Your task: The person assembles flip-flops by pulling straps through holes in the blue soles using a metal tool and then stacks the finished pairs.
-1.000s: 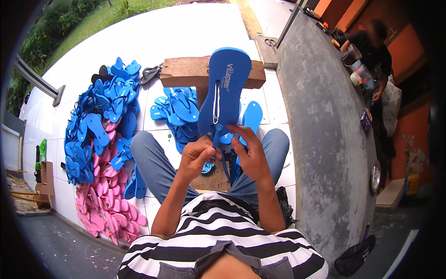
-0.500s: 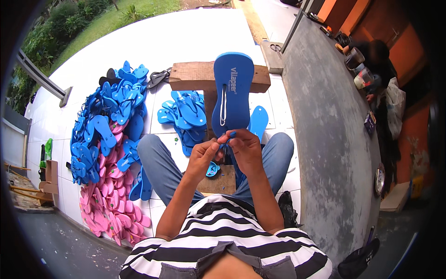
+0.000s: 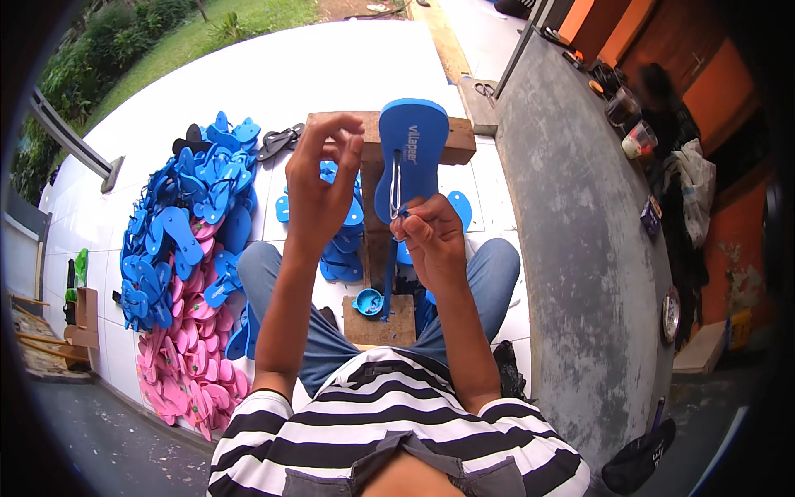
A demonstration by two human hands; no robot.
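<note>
A blue flip-flop sole [image 3: 414, 124] stands tilted at the wooden stand [image 3: 460, 142], with a white wire-like loop [image 3: 395, 186] along its face. Close to the sole's lower end, my right hand [image 3: 437, 244] is closed in a pinch on a blue strap, mostly hidden by the fingers. A blue strip [image 3: 387, 277] hangs below it toward the wooden base [image 3: 364, 331]. My left hand [image 3: 325, 178] is raised left of the sole, fingers bent and apart, holding nothing. On the base sits a small blue cup [image 3: 368, 301] with little bits in it.
Left of me lies a large heap of blue flip-flops [image 3: 178, 232] and pink flip-flops [image 3: 186, 364]. Beyond my left hand is a smaller blue stack [image 3: 341, 258]. Scissors [image 3: 484, 89] rest on a ledge. Along the grey wall [image 3: 571, 232] at right, another person sits among containers.
My left hand has let go near the sole's lower end and risen up and left. My right hand stays pinched there, slightly higher. The small cup now shows fully.
</note>
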